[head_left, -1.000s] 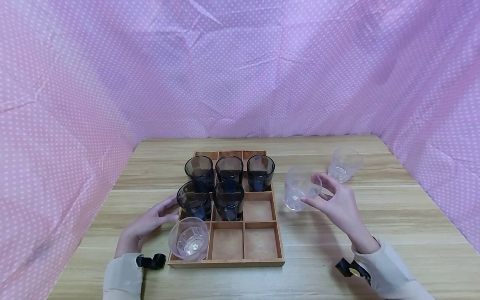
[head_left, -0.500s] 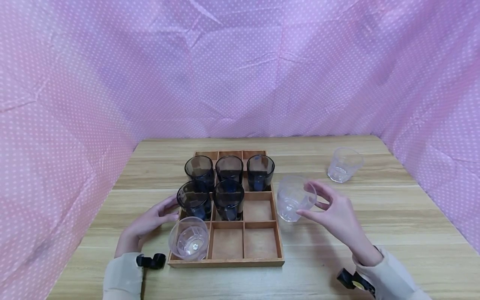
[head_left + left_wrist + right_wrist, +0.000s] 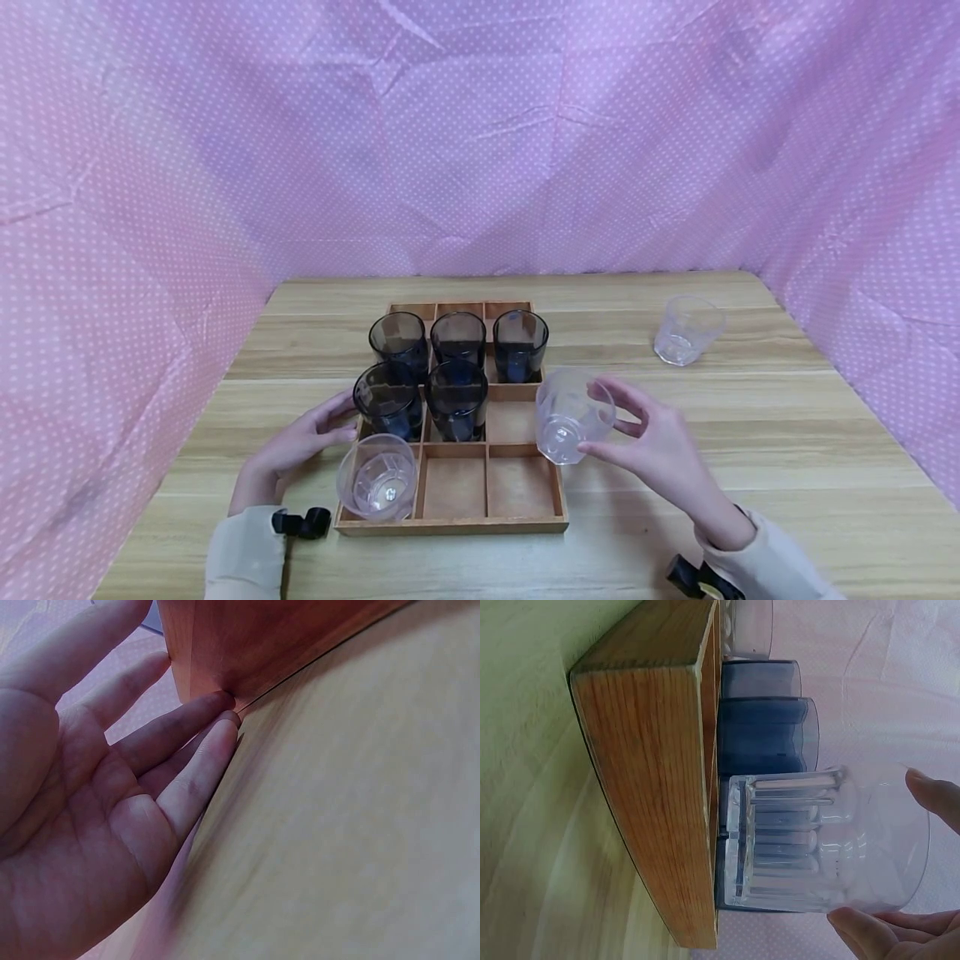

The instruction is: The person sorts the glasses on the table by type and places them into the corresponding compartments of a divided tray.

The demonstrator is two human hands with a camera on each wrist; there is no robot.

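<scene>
My right hand point(image 3: 654, 435) pinches a clear plastic tumbler point(image 3: 572, 412) near its rim, thumb on one side and fingers on the other. In the head view the tumbler overlaps the right edge of a wooden compartment box point(image 3: 452, 527); the right wrist view shows its base point(image 3: 739, 847) just above the box's top edge. On the left, my left hand point(image 3: 303, 437) has its fingers extended, fingertips point(image 3: 223, 731) against the box's side near the table. Several dark tumblers point(image 3: 457, 404) stand in the box's rear and middle compartments. Another clear tumbler point(image 3: 378, 483) sits in the front left compartment.
A third clear tumbler point(image 3: 686, 333) stands on the wooden table point(image 3: 622, 558) at the back right. Pink dotted cloth point(image 3: 480, 150) hangs behind the table and along both sides.
My right hand has carried the clear tumbler leftward and toward the front, from over the table to the box's right edge. My left hand stays in place.
</scene>
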